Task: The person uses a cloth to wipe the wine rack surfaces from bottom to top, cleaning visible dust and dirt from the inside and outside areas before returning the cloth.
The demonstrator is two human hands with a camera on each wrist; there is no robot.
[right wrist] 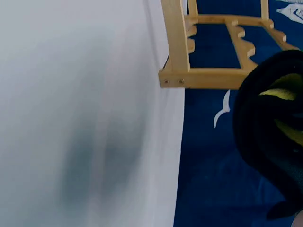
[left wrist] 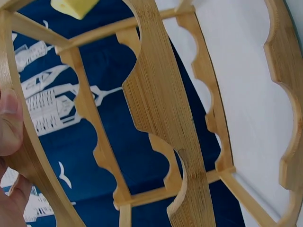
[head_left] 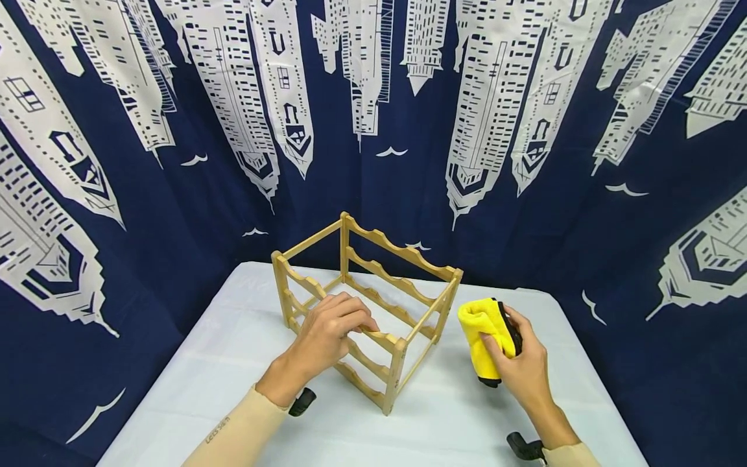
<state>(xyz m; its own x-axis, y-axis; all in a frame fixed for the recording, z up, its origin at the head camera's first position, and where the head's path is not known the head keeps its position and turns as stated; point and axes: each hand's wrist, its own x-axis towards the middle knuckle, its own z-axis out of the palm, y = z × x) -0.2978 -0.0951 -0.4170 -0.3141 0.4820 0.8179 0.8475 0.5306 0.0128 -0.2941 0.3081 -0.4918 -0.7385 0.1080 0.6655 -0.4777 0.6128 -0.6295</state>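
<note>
A light wooden rack (head_left: 395, 376) with scalloped rails stands upright on the table. My left hand (head_left: 332, 327) grips its near top rail; in the left wrist view, thumb and fingers (left wrist: 10, 125) pinch that rail from both sides. To the right of the rack, my right hand (head_left: 528, 363) holds a folded yellow cloth (head_left: 483, 327) with black edging, raised above the table and apart from the wood. The right wrist view shows the dark side of the cloth (right wrist: 246, 137) up close, while most of that hand is out of frame.
The table (head_left: 455, 428) has a white cover. Behind and beside it hangs a dark blue curtain (head_left: 379, 188) printed with white buildings and birds. Black wrist mounts (head_left: 302, 402) sit at both wrists.
</note>
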